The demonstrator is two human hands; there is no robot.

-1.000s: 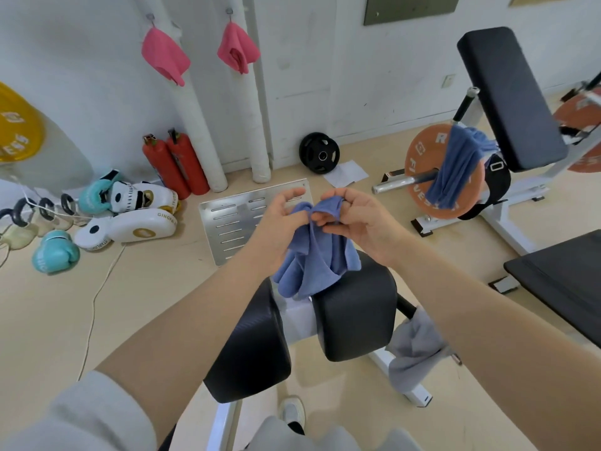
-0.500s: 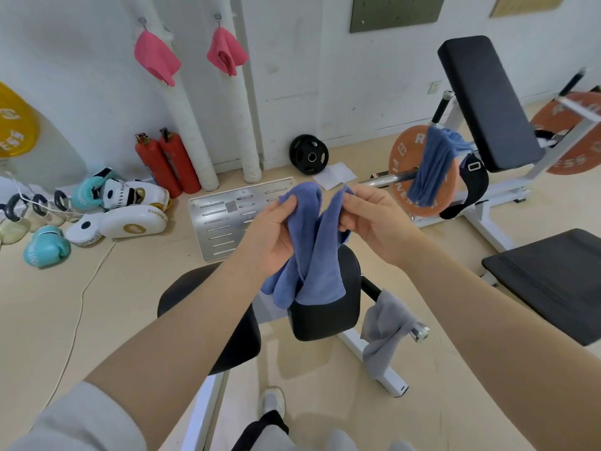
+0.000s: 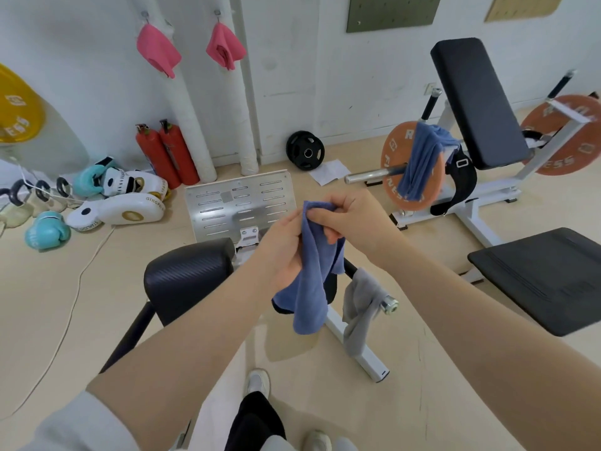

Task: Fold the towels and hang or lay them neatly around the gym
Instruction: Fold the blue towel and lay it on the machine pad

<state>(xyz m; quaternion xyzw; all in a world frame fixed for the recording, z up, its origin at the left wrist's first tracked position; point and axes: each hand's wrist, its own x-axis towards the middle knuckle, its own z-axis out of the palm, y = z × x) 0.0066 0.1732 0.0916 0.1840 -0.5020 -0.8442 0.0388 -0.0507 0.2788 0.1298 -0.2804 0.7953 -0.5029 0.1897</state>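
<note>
I hold a small blue towel (image 3: 312, 288) in the air above a black padded roller (image 3: 188, 275). My left hand (image 3: 283, 249) grips its left side, and my right hand (image 3: 354, 219) pinches its top edge; the cloth hangs folded lengthwise below them. A grey towel (image 3: 361, 307) is draped over the chrome bar end of the same machine. Another blue towel (image 3: 422, 157) hangs over the barbell sleeve by an orange weight plate. Two pink towels (image 3: 157, 48) (image 3: 226, 47) hang on wall hooks.
A black bench pad (image 3: 549, 278) lies at the right, an inclined black pad (image 3: 478, 102) behind it. Boxing gloves and pads (image 3: 120, 206), two red extinguishers (image 3: 166, 154), a metal footplate (image 3: 240, 200) and a black plate (image 3: 305, 151) sit on the floor.
My hands have come together, bringing the two halves of the blue towel into one narrow hanging strip. The view has pulled back and shifted slightly.
</note>
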